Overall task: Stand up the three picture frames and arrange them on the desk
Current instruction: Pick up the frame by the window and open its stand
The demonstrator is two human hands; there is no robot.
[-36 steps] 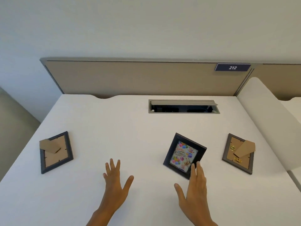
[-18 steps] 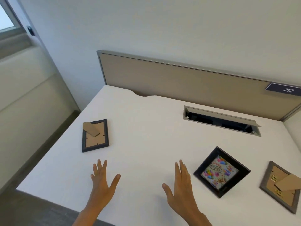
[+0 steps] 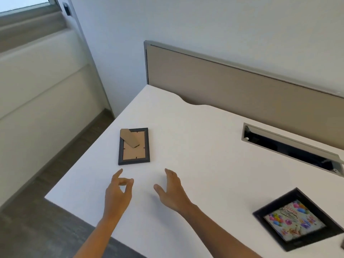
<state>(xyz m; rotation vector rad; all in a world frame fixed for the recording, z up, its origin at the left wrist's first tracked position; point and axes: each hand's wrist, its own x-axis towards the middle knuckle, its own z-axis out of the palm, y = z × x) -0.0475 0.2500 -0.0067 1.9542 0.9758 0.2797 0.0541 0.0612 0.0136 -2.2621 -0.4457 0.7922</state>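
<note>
A dark picture frame [image 3: 134, 146] lies face down near the desk's left edge, its brown cardboard back and stand flap showing. My left hand [image 3: 119, 194] hovers just below it, fingers curled with thumb and forefinger apart, holding nothing. My right hand [image 3: 173, 192] is beside it, flat and open, a little to the right of the frame. A second black frame [image 3: 297, 218] with a colourful balloon picture lies face up at the lower right. Only a sliver of the third frame [image 3: 342, 243] shows at the right border.
The white desk [image 3: 204, 146] ends at a left edge close to the face-down frame, with floor below. A grey cable hatch [image 3: 290, 146] is set into the desk at the back right. A beige partition panel [image 3: 242, 86] runs along the back.
The view has swung left. Both hands have moved left across the desk, from by the balloon frame to just below the face-down frame. My left fingers have curled.
</note>
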